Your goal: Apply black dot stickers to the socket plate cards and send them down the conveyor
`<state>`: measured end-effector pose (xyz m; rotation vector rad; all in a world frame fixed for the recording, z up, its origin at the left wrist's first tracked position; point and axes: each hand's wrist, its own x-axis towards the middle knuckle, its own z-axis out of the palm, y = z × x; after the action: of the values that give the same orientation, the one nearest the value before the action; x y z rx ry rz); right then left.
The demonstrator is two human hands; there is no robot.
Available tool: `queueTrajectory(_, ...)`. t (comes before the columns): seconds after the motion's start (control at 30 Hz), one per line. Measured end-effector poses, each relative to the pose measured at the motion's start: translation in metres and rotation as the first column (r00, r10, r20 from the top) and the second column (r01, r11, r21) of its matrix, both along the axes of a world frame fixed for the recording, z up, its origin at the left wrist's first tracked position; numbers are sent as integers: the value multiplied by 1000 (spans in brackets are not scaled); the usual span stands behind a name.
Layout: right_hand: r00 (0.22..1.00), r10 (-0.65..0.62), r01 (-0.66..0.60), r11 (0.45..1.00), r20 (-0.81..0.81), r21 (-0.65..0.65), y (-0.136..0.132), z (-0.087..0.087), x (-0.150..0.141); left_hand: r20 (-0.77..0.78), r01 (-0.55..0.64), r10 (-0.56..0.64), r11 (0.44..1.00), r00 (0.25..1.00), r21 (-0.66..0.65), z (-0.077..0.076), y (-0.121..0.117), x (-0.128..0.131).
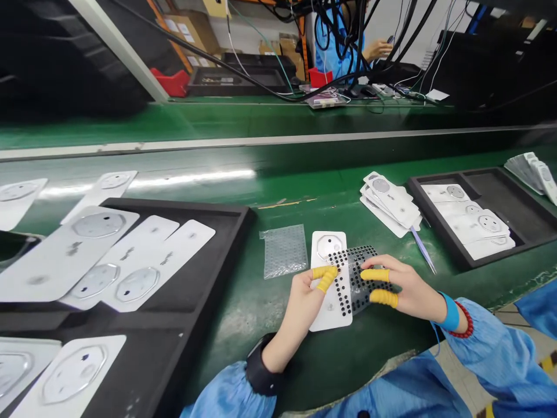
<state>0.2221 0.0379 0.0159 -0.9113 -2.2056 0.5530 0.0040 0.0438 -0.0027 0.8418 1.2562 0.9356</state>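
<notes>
A clear sheet of round black dots lies partly over a white panel with an octagonal outline near its far end. My left hand, in yellow finger cots, has thumb and index pinched together at the sheet's left edge, above the panel. Whatever sits between those fingertips is too small to make out. My right hand, also with yellow finger cots, grips the right side of the sheet, its fingers bent over the dots. Left of the panel lies a clear bubble-wrap pouch.
A large black tray with several white panels stands at left. Stacked panels and purple tweezers lie beyond my right hand, beside a smaller black tray. Cables hang above the far bench, where another person sits.
</notes>
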Motion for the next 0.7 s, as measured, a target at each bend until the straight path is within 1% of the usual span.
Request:
queueTrajectory(0.07,995,-62,60,998,-75,-36,6,2,-11,11,2,-2,1000,1000,-1,1,-1,1)
queueTrajectory(0.13,987,-101,101,995,-126,-10,12,0,-25,28,15,-15,1000,1000,-6,4,-4,2)
queueTrajectory(0.2,986,-93,99,994,-137,37,14,-5,-36,43,25,-24,1000,999,-16,7,-6,3)
queueTrajectory(0.27,991,-85,96,990,-107,100,14,-10,-43,56,26,-24,999,998,-32,8,-7,3)
queueTrajectory(0.33,996,-88,93,972,-33,218,12,-13,-46,66,19,-15,998,998,-57,7,-8,2)
queueTrajectory(0.4,992,-111,84,929,56,361,9,-13,-46,72,3,3,997,997,-83,6,-9,2)
queueTrajectory(0.47,984,-142,78,883,104,462,7,-11,-47,73,-14,22,994,997,-106,5,-10,2)
queueTrajectory(0.53,981,-159,84,866,113,493,5,-9,-47,74,-18,28,992,997,-122,6,-10,3)
queueTrajectory(0.6,980,-155,73,863,124,500,5,-8,-47,73,-17,26,991,997,-130,7,-10,3)
queueTrajectory(0.7,979,-116,13,856,168,517,8,-9,-45,66,-22,31,992,997,-126,9,-11,3)
